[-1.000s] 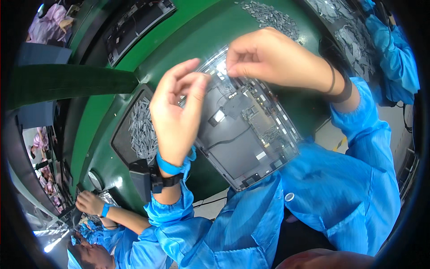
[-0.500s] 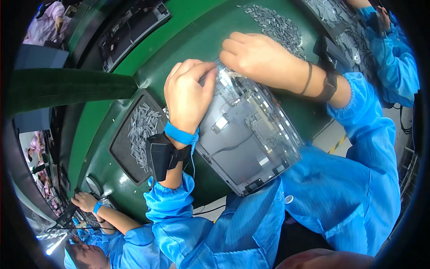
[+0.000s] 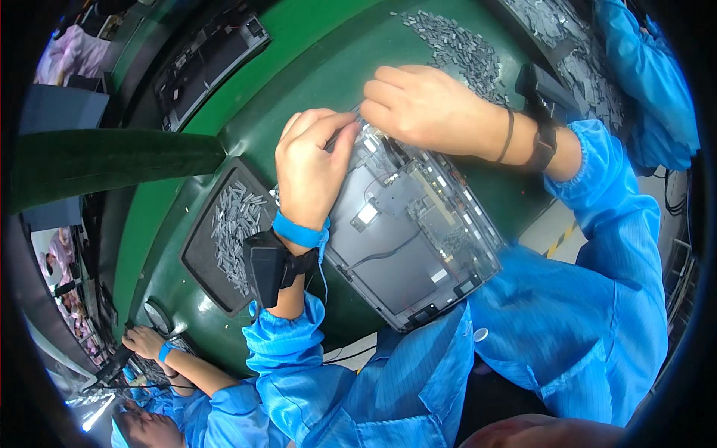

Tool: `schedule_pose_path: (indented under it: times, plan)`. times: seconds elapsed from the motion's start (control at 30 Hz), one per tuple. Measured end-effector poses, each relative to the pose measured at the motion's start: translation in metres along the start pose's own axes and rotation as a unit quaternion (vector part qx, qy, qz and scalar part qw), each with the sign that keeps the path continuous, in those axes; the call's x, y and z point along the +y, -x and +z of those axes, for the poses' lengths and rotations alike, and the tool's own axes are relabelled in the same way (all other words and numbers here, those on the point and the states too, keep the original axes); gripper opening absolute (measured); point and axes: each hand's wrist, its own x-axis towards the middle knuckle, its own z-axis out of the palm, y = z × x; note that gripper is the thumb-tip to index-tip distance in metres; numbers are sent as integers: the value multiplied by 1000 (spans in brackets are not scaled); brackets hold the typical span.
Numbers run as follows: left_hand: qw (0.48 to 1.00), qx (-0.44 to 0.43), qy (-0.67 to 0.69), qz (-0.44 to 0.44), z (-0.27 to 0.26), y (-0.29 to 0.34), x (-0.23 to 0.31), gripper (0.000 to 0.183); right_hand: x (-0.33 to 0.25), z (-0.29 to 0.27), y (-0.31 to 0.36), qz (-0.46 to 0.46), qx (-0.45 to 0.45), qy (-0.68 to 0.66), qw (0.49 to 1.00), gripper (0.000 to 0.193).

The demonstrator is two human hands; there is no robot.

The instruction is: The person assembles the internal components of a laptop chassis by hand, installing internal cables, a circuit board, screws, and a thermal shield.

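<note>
A flat grey electronic device housing (image 3: 388, 280), opened up with circuit boards and cables showing, leans at the green table's near edge against my blue clothing. My left hand (image 3: 312, 153) is at its far left corner, thumb and forefinger pinched together; what they grip is too small to make out. Close beside it, my right hand (image 3: 422, 104) curls over the far edge of the housing. Its fingertips are hidden behind the hand, so anything between them does not show. The two hands almost touch.
A black tray (image 3: 196, 254) of small grey strips lies left of the housing. Small grey pieces (image 3: 459, 48) are scattered at the far side. Another opened housing (image 3: 213, 63) stands far left. Co-workers in blue sit left (image 3: 216, 388) and far right (image 3: 650, 82). A green post (image 3: 112, 160) juts in.
My right hand has come slightly nearer and left, closer to my left hand. The left hand's pinch stays at the corner. The far-right co-worker's hands have gone out of sight.
</note>
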Motion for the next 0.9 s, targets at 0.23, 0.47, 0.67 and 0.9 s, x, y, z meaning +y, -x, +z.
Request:
schedule_pose_path:
  times: [0.23, 0.47, 0.67, 0.9]
  plan:
    - [997, 0, -61, 53, -2, 0, -1, 9, 10, 0, -10, 85, -44, -116, 989, 8]
    - [993, 6, -82, 83, -2, -1, 0, 9, 20, -1, -14, 7, -114, -127, 985, 7]
    - [971, 11, -190, 148, -3, 3, 4, 10, 17, -3, -14, -29, -83, -107, 990, 7]
    - [958, -9, -232, 168, -7, 3, 4, 10, 16, 0, -11, -11, -80, -94, 992, 9]
